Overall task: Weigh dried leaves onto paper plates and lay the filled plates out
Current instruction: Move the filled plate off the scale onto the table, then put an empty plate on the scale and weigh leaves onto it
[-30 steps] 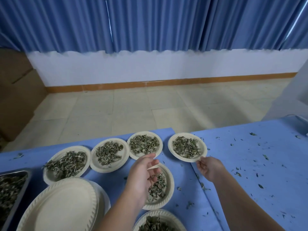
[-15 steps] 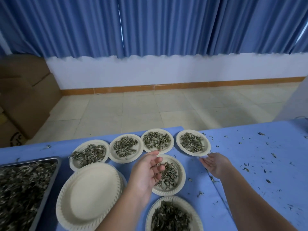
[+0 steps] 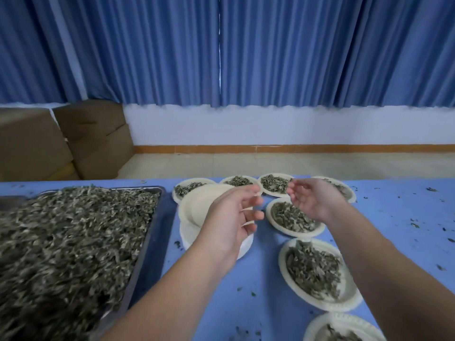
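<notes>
My left hand (image 3: 231,217) curls its fingers round the right rim of the top empty paper plate (image 3: 202,205), which sits tilted above the stack of empty plates (image 3: 194,238). My right hand (image 3: 312,200) hovers with loose fingers and holds nothing, above a filled plate (image 3: 293,217). A metal tray (image 3: 147,242) heaped with dried leaves (image 3: 73,242) fills the left. More filled plates lie in a back row (image 3: 275,184) and toward me (image 3: 315,269); my hands partly hide the back row.
Another filled plate (image 3: 339,333) is cut by the bottom edge. The blue tablecloth (image 3: 406,230) carries scattered leaf bits on the right. Brown cardboard boxes (image 3: 93,139) stand on the floor beyond the table at left.
My view has swung left, bringing the tray fully in. My left hand moved from over a filled plate to the empty stack and took the top plate's rim. My right hand rose.
</notes>
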The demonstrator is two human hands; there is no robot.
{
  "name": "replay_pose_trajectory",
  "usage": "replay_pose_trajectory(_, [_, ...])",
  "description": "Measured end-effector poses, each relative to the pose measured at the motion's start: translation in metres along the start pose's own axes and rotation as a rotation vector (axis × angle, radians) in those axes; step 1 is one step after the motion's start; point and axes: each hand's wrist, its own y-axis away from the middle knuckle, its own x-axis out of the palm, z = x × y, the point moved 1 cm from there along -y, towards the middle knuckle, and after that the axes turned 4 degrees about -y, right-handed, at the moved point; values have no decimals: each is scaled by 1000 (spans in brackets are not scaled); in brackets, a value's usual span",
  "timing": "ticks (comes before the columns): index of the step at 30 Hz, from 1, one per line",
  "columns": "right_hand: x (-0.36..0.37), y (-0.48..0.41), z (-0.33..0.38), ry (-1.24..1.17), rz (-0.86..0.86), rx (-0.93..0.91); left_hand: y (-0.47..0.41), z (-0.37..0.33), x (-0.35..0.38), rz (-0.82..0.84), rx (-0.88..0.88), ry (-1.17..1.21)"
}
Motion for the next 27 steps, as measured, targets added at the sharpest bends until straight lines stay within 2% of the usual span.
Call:
replay_pose_trajectory(4, [18, 33, -42, 39, 93, -50, 37, 25, -36, -65, 55, 12])
replay_pose_trajectory(9, [9, 106, -79, -68, 106, -111, 110, 57, -68, -185, 46, 80])
replay_pose_trajectory(12, [-4, 154, -89, -100, 121, -110, 152, 65, -74, -246, 55, 60])
replay_pose_trajectory(17, [-22, 209, -92, -12, 139, -124, 186, 80, -83, -336, 91, 7])
replay_pose_trajectory(21, [-37, 218, -100, 134, 93, -152, 182, 101, -98, -480, 178, -221])
replay_pose_trajectory(24, [-43, 209, -115, 389, 19, -209, 174, 122, -113, -508, 236, -414])
replay_pose_trajectory(27, [-37, 198, -135, 598, 8, -273, 165, 138, -131, -499, 200, -490])
